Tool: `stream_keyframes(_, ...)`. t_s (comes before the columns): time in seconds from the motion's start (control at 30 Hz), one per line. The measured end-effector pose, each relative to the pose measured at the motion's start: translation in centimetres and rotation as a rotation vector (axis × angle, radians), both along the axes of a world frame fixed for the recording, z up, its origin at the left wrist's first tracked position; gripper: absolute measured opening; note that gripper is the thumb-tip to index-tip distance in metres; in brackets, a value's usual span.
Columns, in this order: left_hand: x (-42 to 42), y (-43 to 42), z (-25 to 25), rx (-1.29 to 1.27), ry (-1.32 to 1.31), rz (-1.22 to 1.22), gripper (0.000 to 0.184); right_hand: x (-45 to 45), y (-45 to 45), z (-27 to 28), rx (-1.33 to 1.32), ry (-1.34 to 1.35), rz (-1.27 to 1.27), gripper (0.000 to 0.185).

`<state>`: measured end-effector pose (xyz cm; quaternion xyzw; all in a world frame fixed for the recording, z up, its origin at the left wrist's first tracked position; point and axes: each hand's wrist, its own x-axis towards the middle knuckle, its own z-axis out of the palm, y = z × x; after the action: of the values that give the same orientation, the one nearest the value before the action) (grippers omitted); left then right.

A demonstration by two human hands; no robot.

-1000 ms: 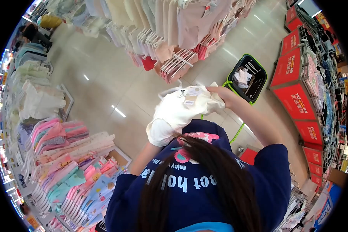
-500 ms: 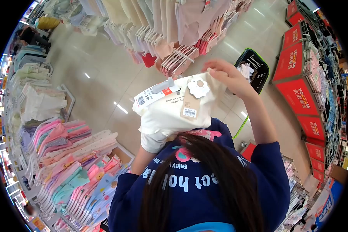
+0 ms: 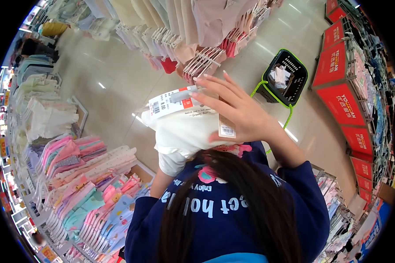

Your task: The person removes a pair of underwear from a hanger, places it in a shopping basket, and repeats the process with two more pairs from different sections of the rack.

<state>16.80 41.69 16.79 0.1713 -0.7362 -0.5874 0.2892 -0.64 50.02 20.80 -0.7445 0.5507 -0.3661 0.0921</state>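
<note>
A cream-white fabric garment (image 3: 180, 136) is held up in front of the person's chest, above the shop floor (image 3: 118, 105) and close to the navy T-shirt (image 3: 232, 210) with white lettering. The left forearm (image 3: 160, 184) runs up into white cloth at the garment's lower left; the left hand is hidden by the fabric, so its grip cannot be told. The right hand (image 3: 237, 109) is unclenched over the garment's right side, its fingers spread and pointing left. Its fingertips are at the right end of a white paper price tag (image 3: 162, 106) printed 8.00, though whether they touch it is unclear.

A grey strip (image 3: 180, 95) lies across that tag, beside its red-orange patch. Small dark lettering runs along the cloth below. A brown cardboard label (image 3: 227, 126) with a white barcode sticker hangs beneath the right hand, partly covered by it.

Beyond the right hand, a black plastic basket (image 3: 294, 68) with a lime-green rim stands on the floor, with pale folded cloth (image 3: 279, 77) inside. Ahead hang pastel garments (image 3: 186, 24) on a rack; to the left are rows of pink, mint and blue children's clothes (image 3: 87, 197). Red sign panels (image 3: 341, 105) line the racks at right.
</note>
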Motion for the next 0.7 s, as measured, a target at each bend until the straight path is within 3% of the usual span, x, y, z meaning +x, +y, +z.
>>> stream_keyframes(0.23, -0.1, 0.6, 0.1, 0.008, -0.001, -0.001, 0.041, -0.5, 0.1, -1.1, -0.144, -0.145, -0.029, 0.042)
stream_keyframes(0.53, -0.7, 1.4, 0.3, 0.004, -0.006, -0.028, 0.041, -0.1, -0.2, -1.1, -0.049, -0.219, -0.125, 0.036)
stream_keyframes(0.7, -1.2, 1.9, 0.4, 0.000, -0.007, -0.035, 0.041, -0.5, 0.2, -0.9, 0.125, -0.480, -0.108, 0.028)
